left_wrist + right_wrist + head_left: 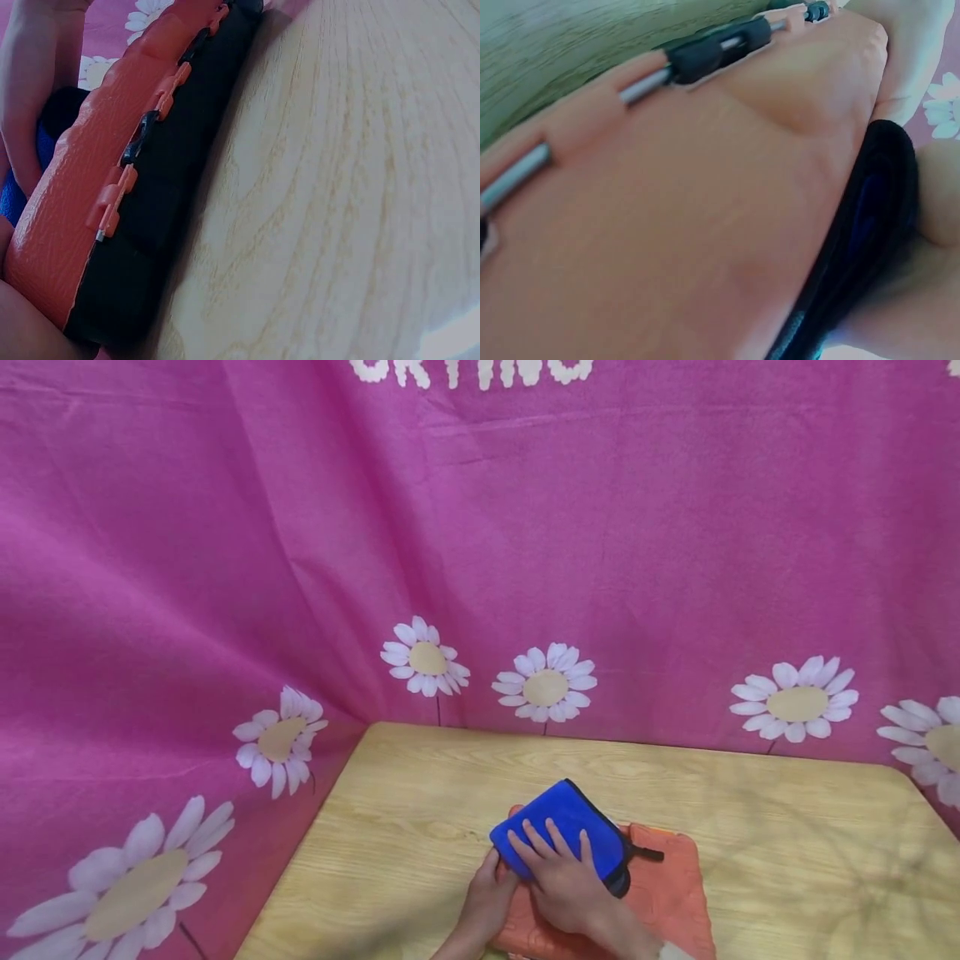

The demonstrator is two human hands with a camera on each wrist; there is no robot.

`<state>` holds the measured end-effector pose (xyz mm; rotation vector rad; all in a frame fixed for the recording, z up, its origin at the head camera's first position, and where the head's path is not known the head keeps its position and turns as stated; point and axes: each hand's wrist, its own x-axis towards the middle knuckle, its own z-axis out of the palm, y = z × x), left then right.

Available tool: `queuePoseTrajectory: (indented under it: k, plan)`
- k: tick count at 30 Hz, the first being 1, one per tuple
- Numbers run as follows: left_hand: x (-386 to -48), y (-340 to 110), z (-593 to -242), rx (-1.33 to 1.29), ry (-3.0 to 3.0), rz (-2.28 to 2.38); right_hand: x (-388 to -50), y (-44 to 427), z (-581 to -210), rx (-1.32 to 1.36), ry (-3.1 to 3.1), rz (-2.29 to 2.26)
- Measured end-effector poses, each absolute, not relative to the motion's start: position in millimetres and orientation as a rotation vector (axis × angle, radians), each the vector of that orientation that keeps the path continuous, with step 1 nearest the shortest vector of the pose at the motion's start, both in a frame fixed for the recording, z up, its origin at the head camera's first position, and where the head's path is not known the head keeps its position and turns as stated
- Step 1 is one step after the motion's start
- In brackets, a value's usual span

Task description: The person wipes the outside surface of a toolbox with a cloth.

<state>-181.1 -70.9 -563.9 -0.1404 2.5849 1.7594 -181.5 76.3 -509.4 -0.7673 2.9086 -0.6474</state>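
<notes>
A folded blue cloth (564,806) with black edging and a black loop lies on an orange plastic case (671,881). My right hand (562,877) rests on the cloth, its fingers spread and straight. At the case's left end, my left hand (487,897) holds the corner, its fingertips close to the cloth's edge. The left wrist view shows the case's orange upper half (112,112) over a black lower half (150,225), joined by hinges. Part of the left hand is out of sight there. In the right wrist view, the cloth's black edge (889,150) shows beside the hand.
The case sits on a light wood-grain table (420,793), near the person's side. A pink curtain (637,527) printed with white daisies hangs behind the table and along its left side.
</notes>
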Motion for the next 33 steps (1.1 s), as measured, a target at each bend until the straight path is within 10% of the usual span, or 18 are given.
queuePoseTrajectory:
  k: [33]
  plan:
    - [-181.7, -67.2, -560.0, -0.234, 2.48, 1.735, -168.3, 153.8, -514.7, -0.42, 2.892, -0.691]
